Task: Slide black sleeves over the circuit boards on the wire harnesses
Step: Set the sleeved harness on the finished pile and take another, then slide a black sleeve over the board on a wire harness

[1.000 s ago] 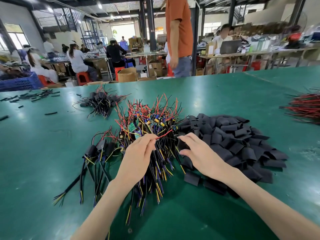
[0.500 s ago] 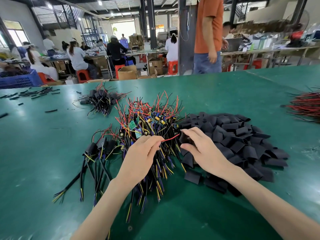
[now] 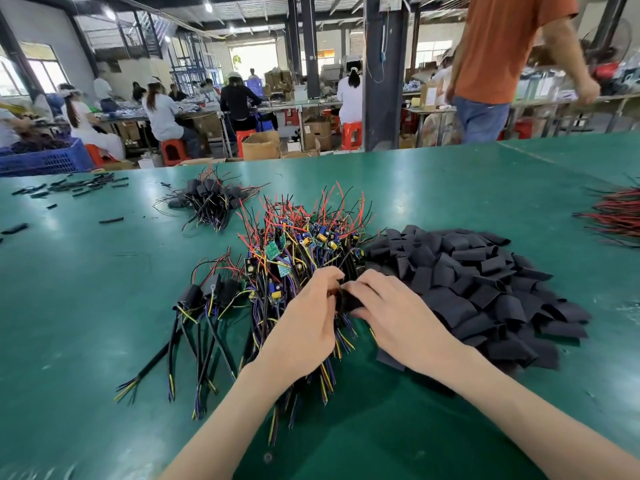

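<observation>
- Heap of wire harnesses (image 3: 304,244) lies mid-table (image 3: 104,306)
- Heap of sleeves (image 3: 485,282) touches it on the right
- Sleeved harnesses (image 3: 207,299) lie just left of it, with a second bundle (image 3: 207,202) behind them
- Left hand (image 3: 308,327) and right hand (image 3: 394,313) meet where the heaps join, pinching one sleeve (image 3: 346,301)
- Loose wires (image 3: 616,216) lie at the right edge, tubing pieces (image 3: 79,185) far left

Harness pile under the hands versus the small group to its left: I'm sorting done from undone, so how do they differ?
The harness pile shows bare green circuit boards; the small group has its boards covered by black sleeves. The harness pile holds many harnesses heaped up; the small group only a few, fanned flat. Both lie on the green table.
</observation>
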